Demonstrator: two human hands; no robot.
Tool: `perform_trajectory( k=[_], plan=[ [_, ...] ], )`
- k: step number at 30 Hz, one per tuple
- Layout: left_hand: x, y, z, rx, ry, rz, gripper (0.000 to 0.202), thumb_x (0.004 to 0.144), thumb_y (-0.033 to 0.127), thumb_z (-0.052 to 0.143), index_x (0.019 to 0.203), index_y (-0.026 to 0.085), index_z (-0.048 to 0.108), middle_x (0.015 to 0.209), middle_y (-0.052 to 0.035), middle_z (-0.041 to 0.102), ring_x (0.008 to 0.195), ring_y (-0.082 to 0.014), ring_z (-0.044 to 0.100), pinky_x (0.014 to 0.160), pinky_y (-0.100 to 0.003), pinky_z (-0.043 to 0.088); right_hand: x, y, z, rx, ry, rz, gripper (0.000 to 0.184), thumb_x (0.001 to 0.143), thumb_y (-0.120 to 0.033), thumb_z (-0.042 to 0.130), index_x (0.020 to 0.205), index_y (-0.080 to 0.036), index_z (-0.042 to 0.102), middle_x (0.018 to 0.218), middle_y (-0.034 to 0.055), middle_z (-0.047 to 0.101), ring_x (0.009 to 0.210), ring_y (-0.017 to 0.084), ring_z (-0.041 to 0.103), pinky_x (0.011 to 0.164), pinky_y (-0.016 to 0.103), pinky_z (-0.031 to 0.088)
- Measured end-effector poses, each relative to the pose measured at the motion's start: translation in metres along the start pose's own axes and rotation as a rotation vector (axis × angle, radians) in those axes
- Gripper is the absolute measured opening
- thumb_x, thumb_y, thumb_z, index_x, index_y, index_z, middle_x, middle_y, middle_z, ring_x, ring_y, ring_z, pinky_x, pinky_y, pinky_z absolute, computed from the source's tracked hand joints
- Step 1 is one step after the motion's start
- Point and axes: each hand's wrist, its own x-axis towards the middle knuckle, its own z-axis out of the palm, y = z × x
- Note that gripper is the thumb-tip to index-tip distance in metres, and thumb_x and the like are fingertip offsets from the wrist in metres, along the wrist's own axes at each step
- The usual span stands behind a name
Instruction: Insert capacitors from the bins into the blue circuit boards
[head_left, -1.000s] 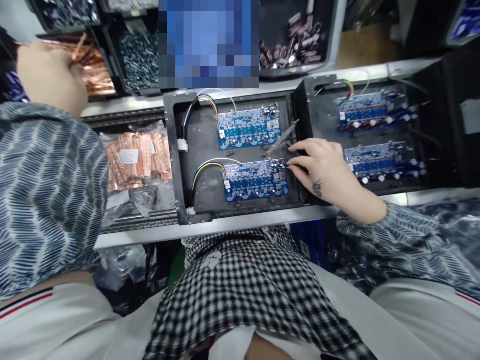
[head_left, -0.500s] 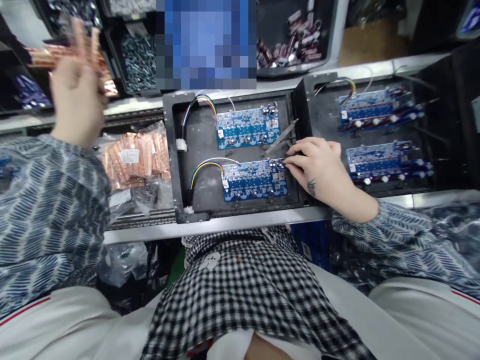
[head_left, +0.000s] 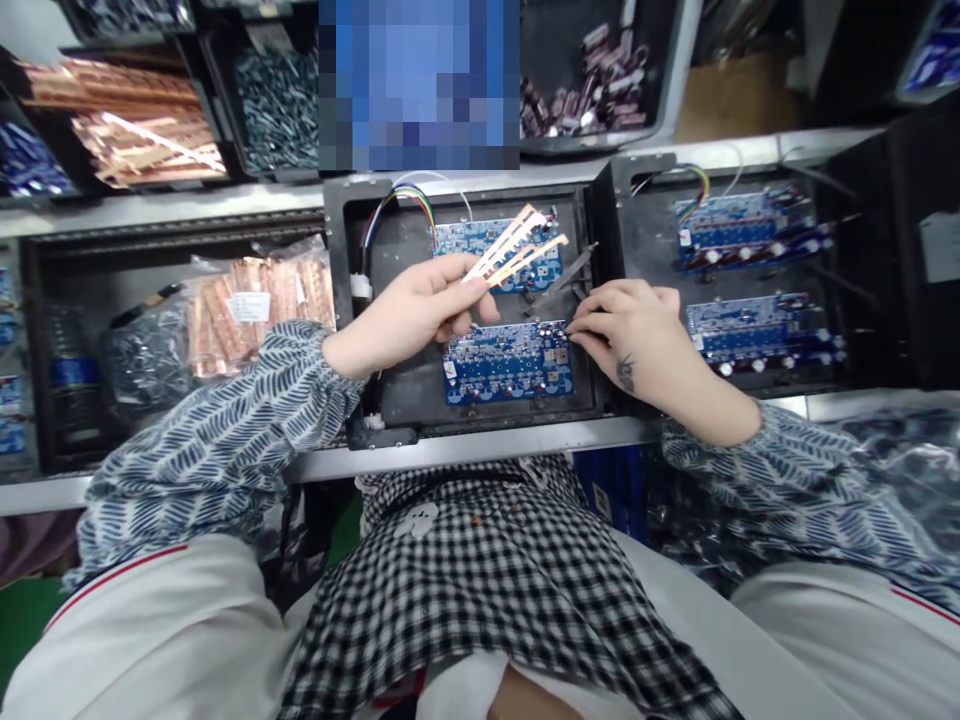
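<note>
Left hand (head_left: 412, 315) holds copper strips (head_left: 517, 248) over black chassis (head_left: 409, 385).
Grip clenched on strip ends, above upper circuit board (head_left: 461, 240); right hand (head_left: 637, 340) fingertips touch lower circuit board (head_left: 510, 362) corner, its grip unclear.

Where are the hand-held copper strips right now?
Head view, centre: the copper strips are pinched in the left hand, fanned over the upper blue board in the black tray, left of the right hand.

layout at the worktop

in the middle of the worktop (head_left: 487, 447), case (head_left: 336, 240) with far board (head_left: 480, 240) behind near board (head_left: 510, 365). above them, copper strips (head_left: 517, 250) in left hand (head_left: 409, 312); right hand (head_left: 637, 335) at near board's right end. left of case, bag (head_left: 255, 300); right, second case (head_left: 645, 250); behind, bins (head_left: 277, 95).
</note>
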Motion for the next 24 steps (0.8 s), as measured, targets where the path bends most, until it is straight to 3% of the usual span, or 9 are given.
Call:
perform_trajectory(
  k=[3,5,8,10,13,15,19,24],
  plan=[
    [-0.005,-0.003,-0.01,0.099,0.064,0.081,0.019,0.103,0.032,0.061,0.096,0.015,0.059,0.091,-0.0053,0.07,0.055,-0.0055,0.049,0.048,-0.017,0.037,0.003,0.002,-0.009,0.053,-0.009,-0.007,0.025,0.1,-0.036,0.056,0.087,-0.027,0.075,0.108,0.0083,0.075,0.113,0.035,0.062,0.089,0.055,0.042],
    [-0.008,-0.005,-0.018,0.186,0.107,0.134,0.019,0.104,0.033,0.06,0.095,0.016,0.058,0.09,-0.0056,0.071,0.055,-0.0066,0.049,0.05,-0.019,0.041,0.014,0.007,-0.023,0.14,0.012,-0.033,0.022,0.097,-0.041,0.06,0.098,-0.025,0.075,0.112,0.0105,0.074,0.108,0.033,0.064,0.089,0.052,0.047],
    [-0.011,-0.011,-0.026,0.349,0.186,0.204,0.018,0.105,0.034,0.056,0.098,0.017,0.058,0.082,-0.0035,0.07,0.056,-0.0098,0.052,0.055,-0.022,0.045,0.054,0.022,-0.046,0.174,0.11,0.015,0.035,0.097,-0.042,0.059,0.121,-0.021,0.073,0.115,0.0139,0.072,0.099,0.029,0.066,0.089,0.046,0.051],
    [-0.011,-0.013,-0.027,0.457,0.236,0.24,0.018,0.107,0.034,0.051,0.1,0.019,0.057,0.077,-0.0021,0.069,0.06,-0.0128,0.057,0.06,-0.024,0.048,0.088,0.034,-0.051,0.07,0.1,0.037,0.035,0.098,-0.035,0.054,0.12,-0.017,0.074,0.114,0.0163,0.073,0.102,0.03,0.065,0.093,0.047,0.049],
    [-0.014,-0.012,-0.028,0.598,0.283,0.275,0.016,0.107,0.032,0.047,0.103,0.02,0.057,0.074,-0.0011,0.067,0.07,-0.0173,0.064,0.071,-0.028,0.053,0.129,0.048,-0.041,-0.035,-0.022,0.022,0.033,0.095,-0.033,0.054,0.112,-0.017,0.077,0.112,0.0172,0.073,0.104,0.033,0.063,0.094,0.049,0.047],
    [-0.017,-0.011,-0.029,0.661,0.303,0.277,0.013,0.106,0.03,0.047,0.106,0.02,0.056,0.074,-0.0006,0.067,0.074,-0.0189,0.066,0.076,-0.03,0.054,0.142,0.054,-0.03,-0.068,-0.07,0.029,0.03,0.093,-0.036,0.055,0.105,-0.021,0.078,0.11,0.0154,0.074,0.101,0.033,0.062,0.092,0.05,0.046],
    [-0.022,-0.009,-0.034,0.667,0.305,0.23,0.01,0.105,0.025,0.046,0.104,0.021,0.054,0.074,-0.0006,0.067,0.075,-0.02,0.067,0.078,-0.031,0.053,0.144,0.062,-0.017,-0.065,-0.046,0.038,0.033,0.095,-0.045,0.05,0.096,-0.025,0.076,0.106,0.0136,0.074,0.097,0.032,0.059,0.09,0.049,0.043],
    [-0.019,-0.006,-0.038,0.575,0.325,0.157,0.007,0.103,0.027,0.053,0.103,0.021,0.057,0.078,-0.002,0.068,0.072,-0.0185,0.064,0.073,-0.027,0.051,0.137,0.076,-0.016,-0.034,-0.046,-0.033,0.045,0.096,-0.059,0.046,0.092,-0.023,0.074,0.098,0.0163,0.07,0.09,0.029,0.055,0.086,0.048,0.041]
  ],
)
